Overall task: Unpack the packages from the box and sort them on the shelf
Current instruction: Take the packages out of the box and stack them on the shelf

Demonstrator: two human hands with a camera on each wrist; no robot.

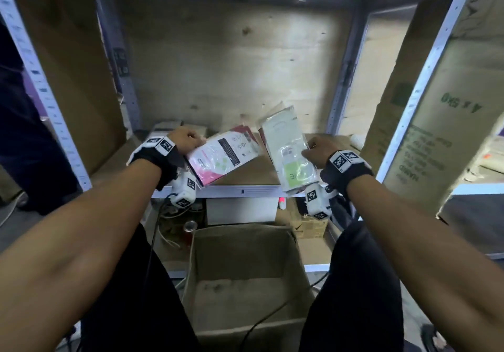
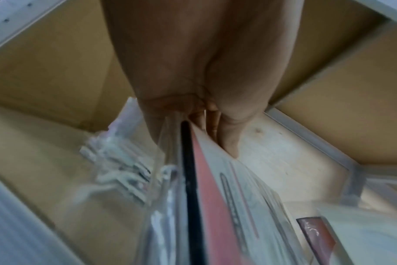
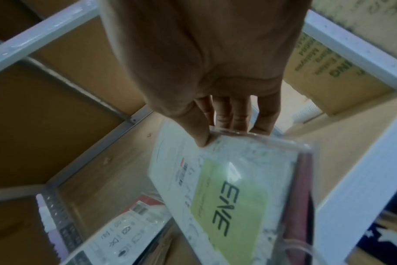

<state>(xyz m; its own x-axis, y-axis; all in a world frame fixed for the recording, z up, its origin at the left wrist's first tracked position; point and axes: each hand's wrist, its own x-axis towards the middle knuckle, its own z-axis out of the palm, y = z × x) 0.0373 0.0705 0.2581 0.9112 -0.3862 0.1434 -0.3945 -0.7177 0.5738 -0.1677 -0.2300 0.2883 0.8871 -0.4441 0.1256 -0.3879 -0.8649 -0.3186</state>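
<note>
left hand (image 1: 186, 137): thumb and fingers (image 2: 230, 141) clamp one short end of the pink-and-white package (image 1: 223, 156), thumb on one face, fingers on the other; the wrist view shows it edge-on, blurred.
right hand (image 1: 316, 148): thumb on the printed face, fingers (image 3: 239, 114) curled behind the edge of the green-and-white package (image 1: 293, 148); a dark red pack lies behind it in the same grip.
pink-and-white package: held over the shelf board (image 1: 245, 171), just beyond the shelf's front rail; its long axis runs from the left hand, pointing up and to the right, printed face up toward the head camera.
green-and-white package: right of the pink one, also over the shelf board; its long axis runs nearly straight front to back, near end down at the front rail, far end raised toward the plywood back panel (image 1: 231, 65). The green label reads "EVE" in the right wrist view.
between the two packages: whether they touch, I cannot tell.
cardboard box (image 1: 245, 278): open on the floor below the shelf's front rail, between the person's knees; its bare bottom shows, and a dark cable crosses its near corner.
tall carton (image 1: 436, 122): stands right of the shelf board, with green print.
back left of shelf board: small flat boxes (image 1: 174, 126) behind the left hand.
</note>
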